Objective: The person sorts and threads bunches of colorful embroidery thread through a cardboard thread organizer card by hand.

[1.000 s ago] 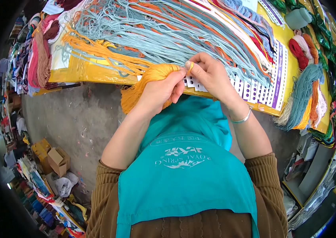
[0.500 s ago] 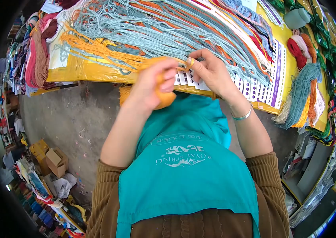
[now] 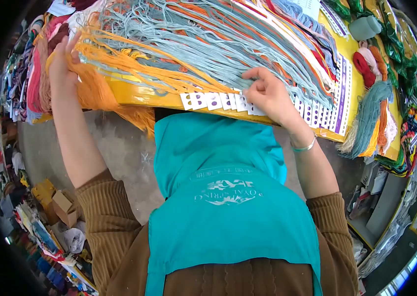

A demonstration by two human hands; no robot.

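My left hand (image 3: 64, 66) is at the far left, closed round a thick hank of orange thread (image 3: 95, 89) that hangs over the table's front edge. Long orange strands (image 3: 169, 79) run from the left across to my right hand (image 3: 270, 96). The fingers of my right hand are curled, pinching the strand ends at a row of white cards with punched holes (image 3: 213, 100). Behind both hands lie long light-blue threads (image 3: 189, 44), mixed with grey and orange ones.
The yellow-covered table (image 3: 144, 96) curves in front of me. Pink and brown hanks (image 3: 36, 84) hang at its left end. On the right are a purple-edged card (image 3: 344, 98), a teal hank (image 3: 373, 116) and a pale green cone (image 3: 365, 28). Cardboard boxes (image 3: 64, 207) stand on the floor.
My left hand has moved far left with the orange hank, and the orange strands now stretch out between my hands. My right hand has shifted slightly right and down.
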